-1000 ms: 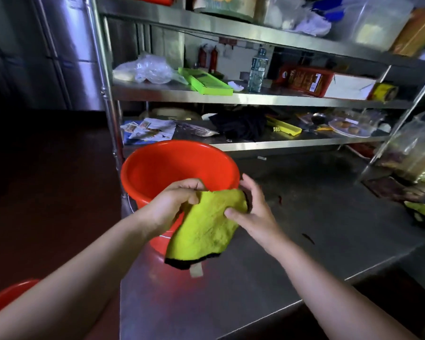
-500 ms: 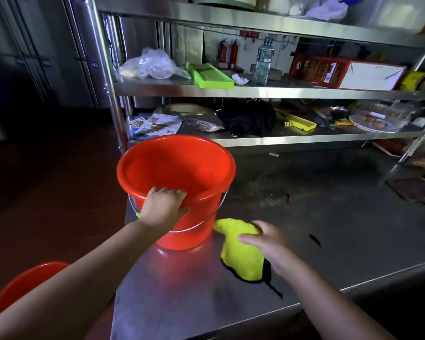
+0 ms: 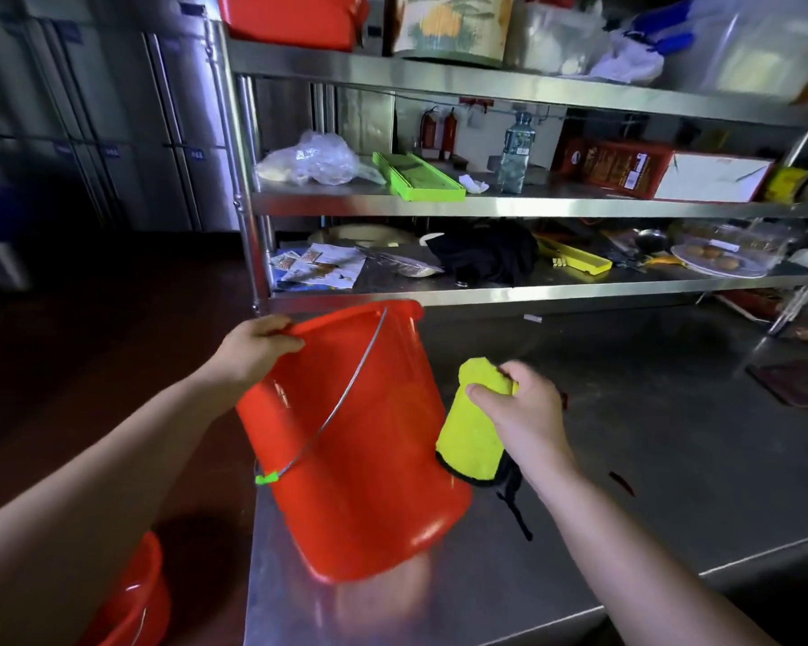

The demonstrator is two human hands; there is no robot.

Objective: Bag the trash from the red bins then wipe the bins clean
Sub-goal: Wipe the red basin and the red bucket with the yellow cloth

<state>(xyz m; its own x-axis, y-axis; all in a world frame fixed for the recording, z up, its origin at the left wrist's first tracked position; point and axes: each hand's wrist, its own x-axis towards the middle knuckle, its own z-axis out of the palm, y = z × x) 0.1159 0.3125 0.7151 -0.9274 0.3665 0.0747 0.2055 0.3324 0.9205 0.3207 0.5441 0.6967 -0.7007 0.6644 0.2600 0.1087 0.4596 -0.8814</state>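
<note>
Right, down in the far left corner the rim of a second red bin [image 3: 127, 599] peeks in from the floor, and just above it the left hand [image 3: 253, 349] has its fingers curled over the rim of the red bucket [image 3: 360, 449], which is tipped hard over, mouth turned away toward the shelving, base swung near the camera and seemingly lifted off the steel desk [image 3: 649, 482]. The wire handle [image 3: 341, 403] lies slack across its side. It looks light, empty and stiff-walled, so a one-handed rim hold should do, though that glossy plastic could slip if wet, and the rolled lip is the safest purchase. Moving right, the yellow cloth [image 3: 472, 435] hangs just beside the bucket wall, soft and floppy, black-edged at the bottom. The right hand [image 3: 523, 412] pinches it at the top, thumb over the front, fingers wrapped behind. My read: the outside wipe comes next, and bunching the cloth into the palm would give firmer pressure.
</note>
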